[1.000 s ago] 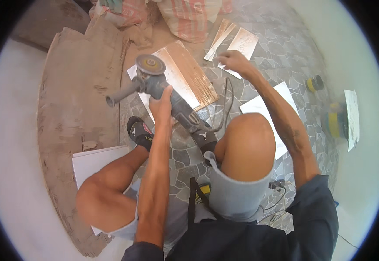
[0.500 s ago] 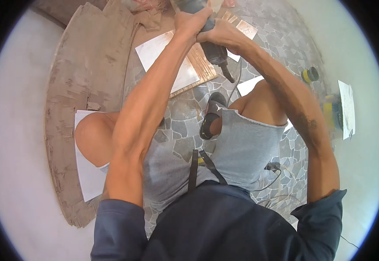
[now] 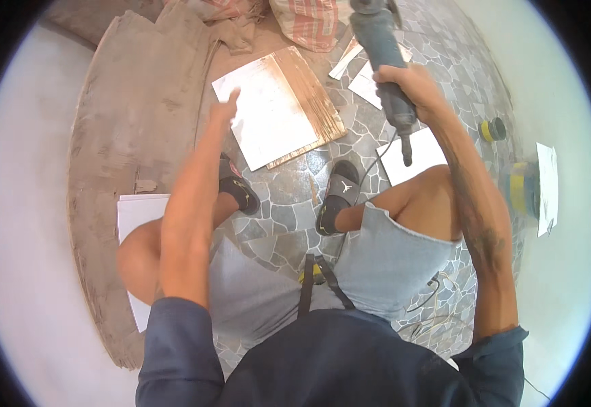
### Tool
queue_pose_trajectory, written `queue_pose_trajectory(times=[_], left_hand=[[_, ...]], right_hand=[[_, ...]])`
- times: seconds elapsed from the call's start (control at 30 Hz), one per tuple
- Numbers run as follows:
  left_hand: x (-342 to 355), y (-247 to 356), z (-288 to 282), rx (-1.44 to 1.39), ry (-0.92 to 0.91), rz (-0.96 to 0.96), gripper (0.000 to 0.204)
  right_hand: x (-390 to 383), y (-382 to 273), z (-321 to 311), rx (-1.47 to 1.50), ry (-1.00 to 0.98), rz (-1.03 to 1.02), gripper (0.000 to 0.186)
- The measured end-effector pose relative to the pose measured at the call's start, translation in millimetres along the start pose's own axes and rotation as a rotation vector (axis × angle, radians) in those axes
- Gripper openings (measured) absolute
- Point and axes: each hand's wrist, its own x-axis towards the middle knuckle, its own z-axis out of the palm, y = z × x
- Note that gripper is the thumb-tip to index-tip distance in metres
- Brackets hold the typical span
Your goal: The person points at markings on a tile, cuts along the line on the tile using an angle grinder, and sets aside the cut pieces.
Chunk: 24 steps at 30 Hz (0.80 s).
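My right hand is wrapped around the body of a dark grey-green angle grinder. The grinder is held up over the floor at the upper right, its head at the top edge and its cord end hanging toward me. My left hand is off the tool, with fingers stretched out, at the left edge of a white tile; whether it touches the tile I cannot tell. That tile lies on a worn wooden board whose splintered strip shows along the right side.
A brown wooden sheet lies at the left, white tiles beside my knee. More white pieces lie at the right on the stone-patterned floor. A printed sack sits at the back; a black-and-yellow roll is near the right wall.
My left hand has let go of the grinder and moved left and down to the tile. My right hand has carried the grinder to the right, uncovering the tile and board.
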Motion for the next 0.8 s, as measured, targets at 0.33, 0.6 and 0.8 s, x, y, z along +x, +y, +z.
queue_pose_trajectory(times=[0.33,0.6,0.8], left_hand=[[71,-150,52,0.068,0.165,-0.138,0.087],[102,-146,38,-0.179,0.042,-0.127,0.082],[35,-72,66,-0.417,-0.261,-0.177,0.059]], right_hand=[[-7,11,-40,0.262,0.117,0.188,0.034],[5,14,-52,0.254,0.077,0.222,0.04],[-4,22,-62,0.212,0.138,0.211,0.04]])
